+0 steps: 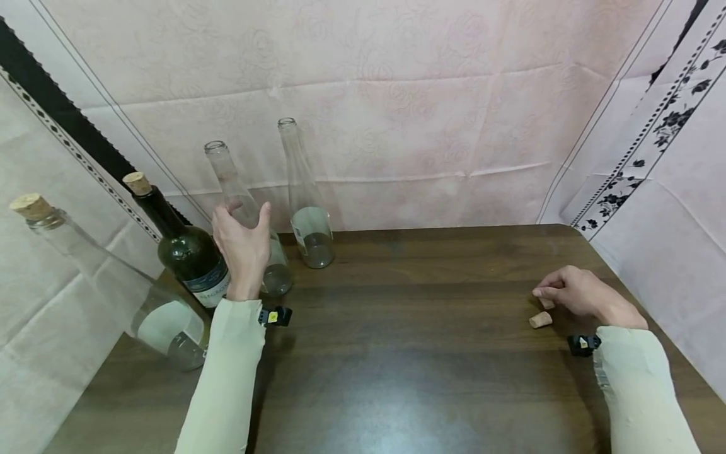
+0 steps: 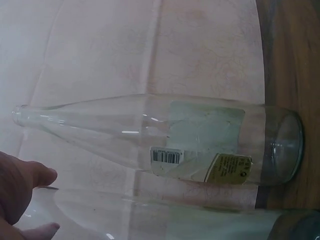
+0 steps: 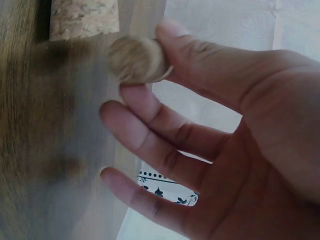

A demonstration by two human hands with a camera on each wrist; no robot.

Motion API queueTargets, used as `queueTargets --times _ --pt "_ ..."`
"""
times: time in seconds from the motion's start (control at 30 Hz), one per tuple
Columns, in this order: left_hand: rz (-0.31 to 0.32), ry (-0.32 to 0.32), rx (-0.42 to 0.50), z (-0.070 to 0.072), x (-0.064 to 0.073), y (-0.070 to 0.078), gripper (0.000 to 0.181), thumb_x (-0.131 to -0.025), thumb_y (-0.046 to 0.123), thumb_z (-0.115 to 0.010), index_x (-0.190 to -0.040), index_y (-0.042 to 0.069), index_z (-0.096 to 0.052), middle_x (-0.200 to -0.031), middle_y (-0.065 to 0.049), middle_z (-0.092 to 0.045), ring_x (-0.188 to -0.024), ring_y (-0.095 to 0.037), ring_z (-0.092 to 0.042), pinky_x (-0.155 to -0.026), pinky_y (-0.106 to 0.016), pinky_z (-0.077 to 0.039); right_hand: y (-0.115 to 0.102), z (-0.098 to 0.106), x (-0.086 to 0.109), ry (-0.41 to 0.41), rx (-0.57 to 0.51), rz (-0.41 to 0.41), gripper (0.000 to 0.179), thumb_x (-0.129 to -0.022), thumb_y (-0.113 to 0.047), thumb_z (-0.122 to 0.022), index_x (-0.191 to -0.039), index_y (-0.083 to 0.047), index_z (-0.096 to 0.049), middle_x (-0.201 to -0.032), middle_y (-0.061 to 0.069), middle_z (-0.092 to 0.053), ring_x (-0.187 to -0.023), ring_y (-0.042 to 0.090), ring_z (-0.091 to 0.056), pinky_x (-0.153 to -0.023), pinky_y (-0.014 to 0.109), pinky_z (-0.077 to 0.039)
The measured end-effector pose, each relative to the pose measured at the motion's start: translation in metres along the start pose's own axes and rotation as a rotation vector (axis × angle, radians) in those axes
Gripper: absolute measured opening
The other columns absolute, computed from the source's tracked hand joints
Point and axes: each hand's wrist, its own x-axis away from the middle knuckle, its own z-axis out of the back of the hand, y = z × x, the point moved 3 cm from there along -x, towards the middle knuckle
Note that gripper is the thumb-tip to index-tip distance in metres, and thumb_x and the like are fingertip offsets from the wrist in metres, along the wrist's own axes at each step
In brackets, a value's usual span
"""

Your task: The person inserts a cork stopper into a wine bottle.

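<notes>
My left hand (image 1: 242,249) is at the upper part of a clear glass bottle (image 1: 276,271). Its thumb stands apart from the glass, while a fingertip shows through it. That bottle has no cork in its mouth and stands upright on the table. Beside it is a second uncorked clear bottle (image 1: 309,189), whose pale label and barcode show in the left wrist view. At the table's right side, my right hand (image 1: 584,293) pinches a cork (image 3: 137,60) between thumb and index finger; the other fingers are loosely bent. Another cork (image 1: 541,320) lies on the wood close by.
Left of my left hand stand a dark green wine bottle (image 1: 195,252) and a large clear bottle (image 1: 96,252), both with corks in their mouths. The brown wooden table (image 1: 397,353) has pale patterned cloth (image 1: 397,126) hanging behind it and at both sides.
</notes>
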Motion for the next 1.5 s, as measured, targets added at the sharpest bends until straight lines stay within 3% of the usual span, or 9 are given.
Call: queueTargets --times 0.33,0.7,0.9,1.17,1.37,1.5 --pt "0.048 -0.058 -0.023 0.003 0.004 0.002 0.059 -0.096 0.049 -0.065 -0.133 0.005 -0.05 -0.135 -0.019 -0.051 -0.13 -0.035 -0.047 -0.115 -0.05 -0.033 -0.005 0.005 0.005 0.088 -0.016 0.011 0.022 -0.101 -0.026 -0.063 -0.104 -0.01 -0.077 -0.083 -0.005 -0.072 -0.076 0.009 -0.058 -0.068 0.03 -0.047" --pt "-0.025 -0.091 -0.033 0.009 0.015 0.004 0.054 -0.097 0.046 -0.064 -0.128 0.003 -0.053 -0.132 -0.022 -0.049 -0.125 -0.039 -0.047 -0.114 -0.051 -0.032 -0.027 0.021 0.013 0.189 -0.033 0.044 0.027 -0.103 -0.03 -0.061 -0.113 -0.01 -0.076 -0.09 -0.003 -0.076 -0.083 0.012 -0.066 -0.07 0.028 -0.051" --pt "-0.022 -0.098 -0.026 0.01 0.025 0.009 0.054 -0.096 0.046 -0.065 -0.128 0.004 -0.054 -0.132 -0.021 -0.049 -0.123 -0.037 -0.048 -0.109 -0.051 -0.037 -0.041 0.031 0.016 0.294 0.011 0.121 0.022 -0.102 -0.029 -0.063 -0.107 -0.014 -0.078 -0.083 -0.007 -0.076 -0.078 0.004 -0.066 -0.07 0.028 -0.051" --pt "-0.075 -0.102 -0.02 0.012 0.036 0.014 0.052 -0.096 0.045 -0.067 -0.125 0.003 -0.055 -0.13 -0.021 -0.05 -0.12 -0.038 -0.05 -0.104 -0.051 -0.038 -0.073 0.041 0.024 0.463 -0.033 0.23 0.012 -0.097 -0.027 -0.07 -0.105 -0.027 -0.08 -0.099 -0.006 -0.078 -0.09 -0.013 -0.06 -0.08 0.012 -0.047" --pt "-0.059 -0.146 -0.033 0.016 0.045 0.02 0.054 -0.095 0.048 -0.066 -0.125 0.004 -0.056 -0.13 -0.019 -0.05 -0.114 -0.035 -0.05 -0.098 -0.05 -0.04 -0.101 0.048 0.032 0.538 -0.06 0.282 0.015 -0.095 -0.026 -0.073 -0.105 -0.035 -0.078 -0.098 -0.014 -0.077 -0.096 -0.015 -0.056 -0.087 0.01 -0.039" --pt "-0.086 -0.157 -0.041 0.017 0.051 0.025 0.052 -0.095 0.048 -0.066 -0.123 0.005 -0.057 -0.128 -0.018 -0.051 -0.113 -0.035 -0.051 -0.096 -0.049 -0.041 -0.115 0.051 0.04 0.586 -0.063 0.336 0.018 -0.093 -0.02 -0.075 -0.105 -0.034 -0.078 -0.095 -0.015 -0.076 -0.094 -0.013 -0.055 -0.087 0.012 -0.038"
